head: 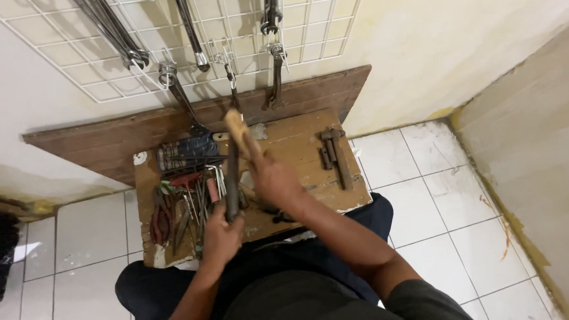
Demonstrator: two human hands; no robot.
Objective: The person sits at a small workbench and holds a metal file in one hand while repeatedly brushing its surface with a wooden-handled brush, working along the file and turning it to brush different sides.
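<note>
I see two tools held over a low wooden counter [309, 146] on a tiled floor [420, 192]. My right hand [276, 179] is closed around the lower end of a pale wooden handle [240, 133] that slants up and away toward the wall; a grey metal head [257, 130] shows just beside its far end, though I cannot tell whether the two are joined. My left hand [221, 236] is wrapped around the near end of a dark metal bar [232, 178], which stands almost straight away from me and runs just beside the handle, close enough to seem touching. Holding both near their ends, I judge, keeps their working lengths free and over the board.

Both forearms reach forward from my lap, the right one coming in on a diagonal from the lower right, the left one rising from below with the wrist bent slightly in.

On the counter, left of my hands, lies a heap of pliers and small tools [184, 203], with red grips among them. To the right lies a dark hammer [335, 154], well apart. Behind, a wall grid [164, 31] holds hanging wrenches [273, 51].
</note>
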